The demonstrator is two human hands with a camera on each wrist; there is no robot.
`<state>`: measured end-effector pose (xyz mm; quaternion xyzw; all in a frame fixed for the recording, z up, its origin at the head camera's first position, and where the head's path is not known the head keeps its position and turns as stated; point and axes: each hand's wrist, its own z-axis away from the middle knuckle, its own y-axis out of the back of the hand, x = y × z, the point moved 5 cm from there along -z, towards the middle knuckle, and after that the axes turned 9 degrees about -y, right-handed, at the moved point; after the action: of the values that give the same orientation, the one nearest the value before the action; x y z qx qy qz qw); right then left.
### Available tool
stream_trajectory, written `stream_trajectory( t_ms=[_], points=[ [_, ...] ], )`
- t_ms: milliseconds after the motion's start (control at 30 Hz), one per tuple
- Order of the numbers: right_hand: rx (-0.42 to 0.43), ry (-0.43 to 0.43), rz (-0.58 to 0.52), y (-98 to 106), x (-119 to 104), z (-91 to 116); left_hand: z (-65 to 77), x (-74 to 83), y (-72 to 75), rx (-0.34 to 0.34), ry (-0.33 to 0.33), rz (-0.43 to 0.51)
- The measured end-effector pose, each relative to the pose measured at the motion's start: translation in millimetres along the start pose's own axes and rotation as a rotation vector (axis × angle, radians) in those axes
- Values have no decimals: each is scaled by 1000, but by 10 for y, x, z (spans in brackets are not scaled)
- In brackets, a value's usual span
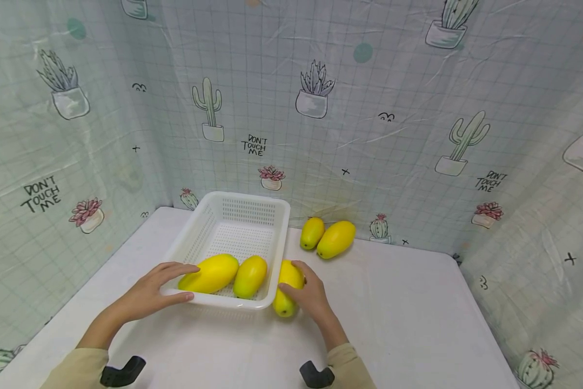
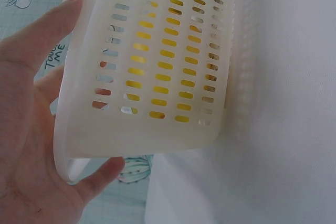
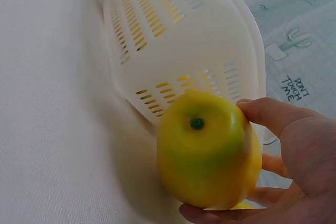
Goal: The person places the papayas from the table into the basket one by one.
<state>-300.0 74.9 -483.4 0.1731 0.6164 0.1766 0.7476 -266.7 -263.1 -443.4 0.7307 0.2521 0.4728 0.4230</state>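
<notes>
A white plastic basket [image 1: 223, 300] with slotted walls holds two yellow mangoes, a longer mango [image 1: 212, 274] on the left and a shorter mango [image 1: 250, 276] beside it. My left hand [image 1: 152, 289] holds the basket's near left corner, thumb at the front rim, fingertips reaching over the longer mango. The left wrist view shows this hand [image 2: 37, 124] spread around the rim. My right hand [image 1: 313, 292] grips a third, yellow-green mango [image 3: 207, 150] just outside the basket's right wall. Its fingers and thumb curl around the fruit, stem end toward the right wrist camera.
Two more mangoes, a small one [image 1: 312, 233] and a larger one [image 1: 336, 239], lie side by side to the right of the basket, near the back curtain [image 1: 393, 178]. White cloth covers the table [image 1: 398, 308]. Curtains with printed cacti enclose it at the back and sides.
</notes>
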Motion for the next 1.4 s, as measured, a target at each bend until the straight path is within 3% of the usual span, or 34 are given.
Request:
stream_trajectory(
  t_ms=[900, 1400],
  points=[
    [41, -56, -50, 113, 17, 34, 1, -10, -11, 4, 1, -1],
    [52, -1, -80, 198, -4, 46, 9, 5, -5, 4, -3, -3]
  ],
)
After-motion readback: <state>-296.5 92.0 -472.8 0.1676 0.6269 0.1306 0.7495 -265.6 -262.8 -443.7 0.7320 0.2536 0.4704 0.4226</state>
